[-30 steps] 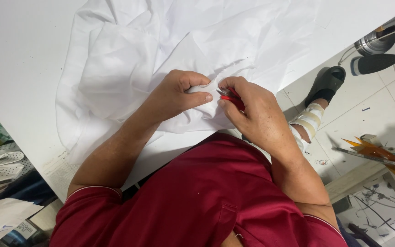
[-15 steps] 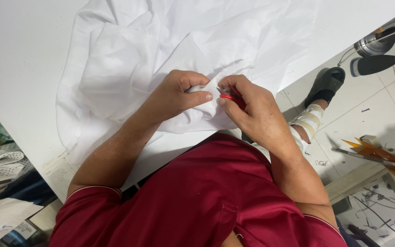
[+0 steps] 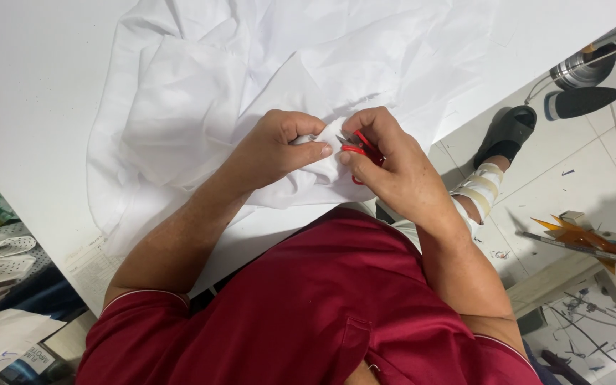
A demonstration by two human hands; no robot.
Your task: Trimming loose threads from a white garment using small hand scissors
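left hand [image 3: 279, 146]: pinched a fold of white cloth [image 3: 201, 107].
right hand [image 3: 386, 160]: gripped small red snips [image 3: 360, 147], blades mostly hidden.
risk: the blades might nick the left thumb.

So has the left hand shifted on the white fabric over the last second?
No. The left hand stays pinching the white fabric at the same spot relative to the table edge, beside the right hand holding red snips.

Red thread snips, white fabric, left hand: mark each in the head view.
red thread snips [image 3: 360, 149]: head view, red handle between the right fingers.
white fabric [image 3: 201, 107]: head view, crumpled spread on the table.
left hand [image 3: 279, 146]: head view, back of the hand.
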